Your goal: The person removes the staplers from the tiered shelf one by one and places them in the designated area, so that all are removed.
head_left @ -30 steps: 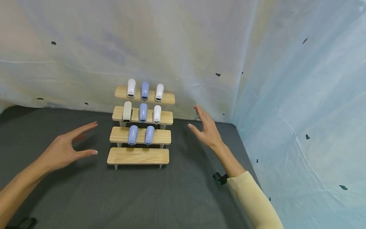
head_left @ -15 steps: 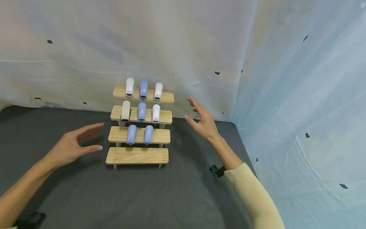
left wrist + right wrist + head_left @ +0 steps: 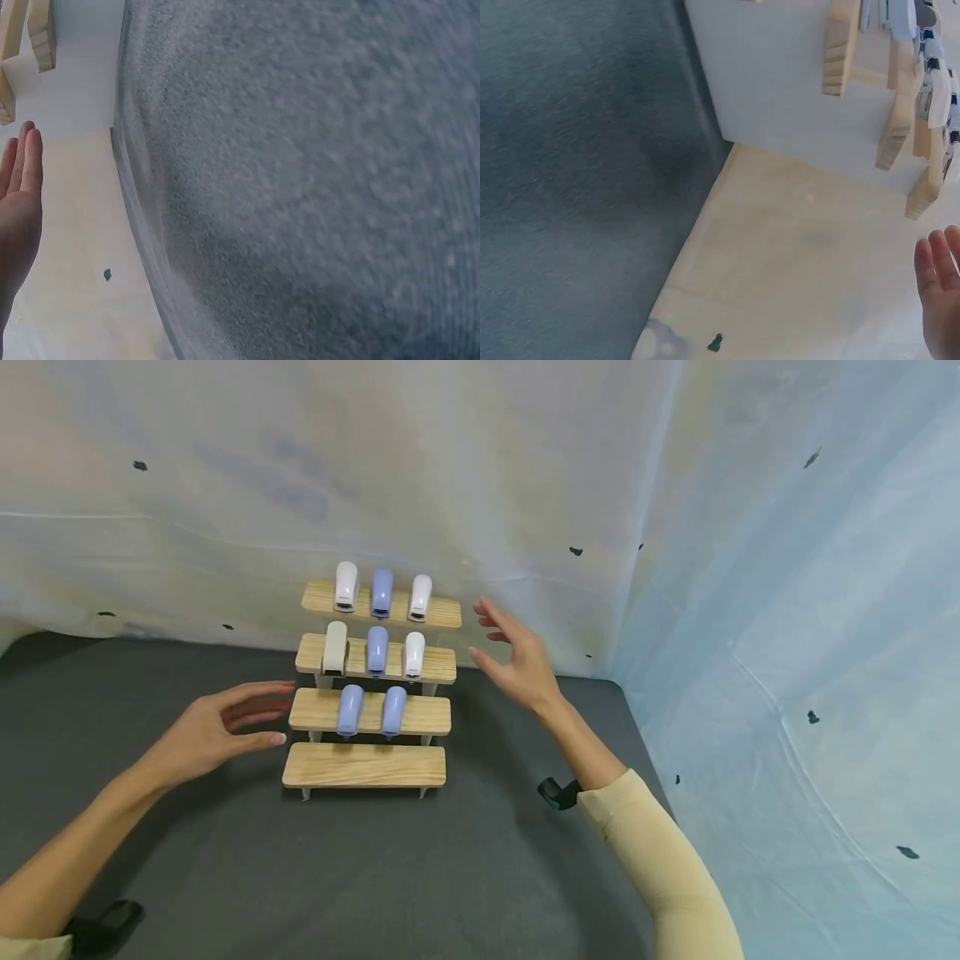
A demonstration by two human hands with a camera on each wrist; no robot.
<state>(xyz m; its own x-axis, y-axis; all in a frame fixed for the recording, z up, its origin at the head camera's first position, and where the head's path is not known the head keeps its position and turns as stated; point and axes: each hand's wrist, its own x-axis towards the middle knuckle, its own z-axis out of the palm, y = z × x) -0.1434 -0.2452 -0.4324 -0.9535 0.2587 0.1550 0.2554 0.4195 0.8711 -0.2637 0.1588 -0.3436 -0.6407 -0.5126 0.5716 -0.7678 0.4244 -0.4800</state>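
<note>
A stepped wooden display rack (image 3: 363, 767) stands on the dark table, with small staplers on its upper tiers. On the top tier a blue stapler (image 3: 382, 592) sits between two white ones. Below it are a cream stapler (image 3: 334, 647), a blue one and a white stapler (image 3: 413, 654). Two blue staplers occupy the tier under that; the lowest tier is bare. My left hand (image 3: 210, 731), fingers extended and thumb apart, is beside the rack's left end, fingertips right at the third tier. My right hand (image 3: 521, 664) is raised near the top tier's right end, holding nothing.
The dark cloth-covered table (image 3: 360, 877) extends around the rack. Pale plastic sheeting (image 3: 525, 468) hangs close behind it and along the right side. A dark camera mount (image 3: 558, 793) juts from the right wrist.
My left hand has moved right, up to the rack's left end. My right hand has moved left and up towards the top tier. The staplers stay in their places.
</note>
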